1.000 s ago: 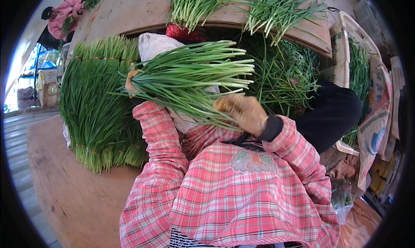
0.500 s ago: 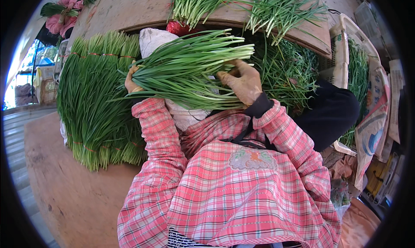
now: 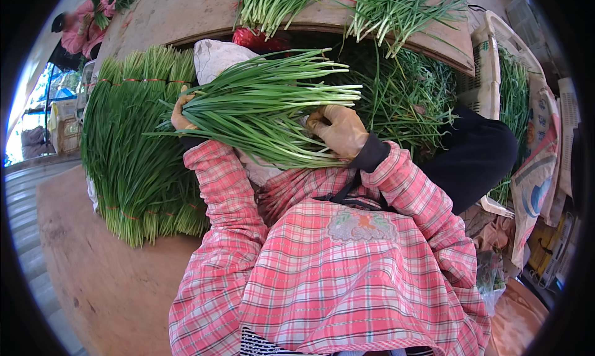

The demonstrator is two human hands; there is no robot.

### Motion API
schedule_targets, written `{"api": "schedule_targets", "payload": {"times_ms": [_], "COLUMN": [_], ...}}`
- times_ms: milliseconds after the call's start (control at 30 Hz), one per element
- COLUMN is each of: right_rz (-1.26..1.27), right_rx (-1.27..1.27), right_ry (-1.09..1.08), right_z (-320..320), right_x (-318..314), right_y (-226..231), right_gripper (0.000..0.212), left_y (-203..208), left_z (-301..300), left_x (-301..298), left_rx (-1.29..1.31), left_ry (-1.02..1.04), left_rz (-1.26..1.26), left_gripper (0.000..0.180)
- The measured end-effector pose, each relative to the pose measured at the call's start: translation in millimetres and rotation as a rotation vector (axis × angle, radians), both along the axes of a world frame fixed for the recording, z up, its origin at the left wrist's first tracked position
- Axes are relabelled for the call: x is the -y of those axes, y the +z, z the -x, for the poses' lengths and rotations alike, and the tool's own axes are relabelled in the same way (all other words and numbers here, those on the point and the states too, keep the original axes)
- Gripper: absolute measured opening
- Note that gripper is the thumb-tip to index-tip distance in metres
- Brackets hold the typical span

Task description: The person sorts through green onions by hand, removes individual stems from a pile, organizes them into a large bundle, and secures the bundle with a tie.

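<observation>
A loose bunch of Chinese chives (image 3: 266, 98) lies across my lap, its green leaf tips to the left and pale stem ends to the right. My left hand (image 3: 182, 111), in a tan glove, is wrapped round the leaf end; the bunch hides part of its fingers. At the stem side, my gloved right hand (image 3: 341, 131) is closed with thumb and fingers pinched on some lower stems. A white sack (image 3: 223, 59) shows behind the bunch. To the left stand tied chive bundles (image 3: 136, 145), bound with red bands near both ends.
More chives (image 3: 396, 15) rest on a wooden board (image 3: 434, 43) ahead. Under its edge is a heap of loose greens (image 3: 403, 102). A pale plastic crate (image 3: 489, 77) holding greens stands at right. Another person (image 3: 77, 30) is at the far upper left.
My right hand has moved slightly left and down, its fingers closing at the lower stems. The chives have fanned, with a gap between upper and lower stems. The distant person has shifted.
</observation>
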State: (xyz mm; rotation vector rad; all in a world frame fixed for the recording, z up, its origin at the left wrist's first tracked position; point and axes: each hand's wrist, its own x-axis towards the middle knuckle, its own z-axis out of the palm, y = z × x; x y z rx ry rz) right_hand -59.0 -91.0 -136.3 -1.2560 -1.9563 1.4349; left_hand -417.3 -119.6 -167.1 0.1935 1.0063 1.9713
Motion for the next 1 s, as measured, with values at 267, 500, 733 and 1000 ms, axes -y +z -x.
{"api": "schedule_targets", "payload": {"times_ms": [267, 500, 733, 1000], "right_rz": [0.760, 0.784, 0.726, 0.236], "right_rx": [-0.523, -0.653, -1.030, -0.516], "right_ry": [0.010, -0.155, -0.664, -0.485], "right_z": [20.9, 31.2, -59.2, -145.0], "right_x": [-4.7, -6.4, -23.2, -17.6], "right_y": [-13.1, -11.0, -11.6, -0.4], "right_gripper": [0.015, 0.019, 0.011, 0.022], "left_y": [-38.3, -31.2, -29.8, 22.2], "left_z": [46.3, 41.2, 35.6, -26.4], "left_x": [7.9, 8.6, 10.2, 1.9], "left_rx": [-0.037, 0.098, 0.246, 0.063], "left_ry": [-0.155, -0.172, -0.223, 0.009], "left_rz": [0.006, -0.051, -0.120, 0.214], "left_gripper": [0.036, 0.035, 0.036, 0.053]}}
